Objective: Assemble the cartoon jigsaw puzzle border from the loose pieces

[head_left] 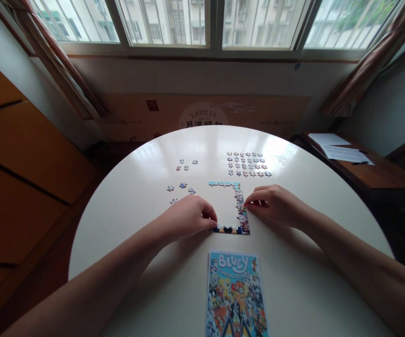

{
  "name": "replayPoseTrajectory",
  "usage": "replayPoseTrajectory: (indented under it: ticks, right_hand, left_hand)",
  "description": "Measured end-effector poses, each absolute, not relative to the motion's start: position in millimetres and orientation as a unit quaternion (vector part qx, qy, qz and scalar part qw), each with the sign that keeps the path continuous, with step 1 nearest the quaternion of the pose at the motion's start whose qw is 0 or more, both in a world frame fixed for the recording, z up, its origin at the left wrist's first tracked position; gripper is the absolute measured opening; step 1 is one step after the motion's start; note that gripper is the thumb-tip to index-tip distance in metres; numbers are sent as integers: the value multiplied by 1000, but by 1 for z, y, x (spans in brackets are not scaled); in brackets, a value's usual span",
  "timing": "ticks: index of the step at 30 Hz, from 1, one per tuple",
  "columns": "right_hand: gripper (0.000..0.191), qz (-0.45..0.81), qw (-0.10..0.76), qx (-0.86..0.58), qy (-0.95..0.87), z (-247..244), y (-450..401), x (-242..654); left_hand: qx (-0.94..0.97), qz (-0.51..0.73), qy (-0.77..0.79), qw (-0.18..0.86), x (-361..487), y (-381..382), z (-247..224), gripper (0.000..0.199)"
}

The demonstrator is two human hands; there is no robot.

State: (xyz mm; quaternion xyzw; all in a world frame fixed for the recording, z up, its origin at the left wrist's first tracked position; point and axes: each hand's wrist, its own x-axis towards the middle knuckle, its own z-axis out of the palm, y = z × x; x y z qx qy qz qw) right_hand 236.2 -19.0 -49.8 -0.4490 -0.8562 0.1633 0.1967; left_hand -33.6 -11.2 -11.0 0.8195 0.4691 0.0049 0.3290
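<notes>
A partial puzzle frame (243, 216) lies on the white round table, with a top edge, a right side and a bottom edge joined. My left hand (193, 216) has its fingers closed at the left end of the bottom edge; whatever they hold is hidden. At the outer right side of the frame, my right hand (270, 202) pinches with its fingertips, and anything between them is too small to name. Loose pieces (183, 185) lie beyond my left hand. Rows of loose pieces (244, 164) are laid out behind the frame.
Nearest me on the table (146, 281) lies a colourful Bluey picture sheet (236, 295). A brown side table (392, 174) with papers (346, 152) stands at the right. Wooden cabinets (16, 178) are at the left, and windows with curtains behind.
</notes>
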Motion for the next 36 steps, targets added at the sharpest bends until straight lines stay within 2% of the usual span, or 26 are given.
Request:
replayPoseTrajectory:
  ticks: [18, 23, 27, 31, 36]
  right_hand:
    - [14, 174, 217, -444, -852, -53, -15, 242]
    - [13, 209, 220, -391, -869, -44, -19, 248]
    - [12, 293, 186, -332, -877, -34, -28, 244]
    - [15, 340, 149, -306, -877, -32, -33, 240]
    - [14, 321, 142, -302, -887, -36, -34, 238]
  left_hand:
    - [819, 54, 467, 329, -37, -8, -16, 20]
    - [832, 113, 464, 281, -38, -4, -18, 25]
    - [825, 169, 482, 244, -41, -2, -17, 29]
    - [794, 232, 499, 256, -44, 0, -16, 39]
    - [742, 335, 501, 293, -47, 6, -21, 53]
